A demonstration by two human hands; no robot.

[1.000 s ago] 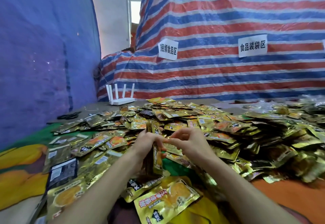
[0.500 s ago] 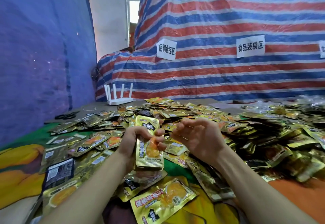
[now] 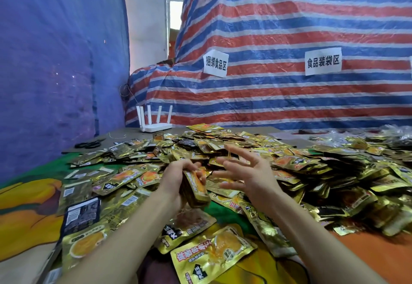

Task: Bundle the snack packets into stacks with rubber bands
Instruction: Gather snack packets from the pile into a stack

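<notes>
My left hand (image 3: 176,177) grips a small stack of gold snack packets (image 3: 196,189), held upright and tilted, just above the table. My right hand (image 3: 247,172) is beside it to the right, fingers spread wide and straight, with a thin yellowish rubber band (image 3: 227,152) stretched across its fingertips. A big heap of loose gold packets (image 3: 301,172) covers the table behind and to the right of both hands. More packets (image 3: 214,254) lie flat in front, between my forearms.
A white router with four antennas (image 3: 156,123) stands at the table's far left edge. Black scissors (image 3: 89,144) lie left of the heap. A striped tarp wall with two paper signs (image 3: 215,65) rises behind; a blue tarp hangs at left.
My left hand has turned the stack edge-on and lowered it slightly. My right hand has gone from curled to fingers spread wide with the band on them.
</notes>
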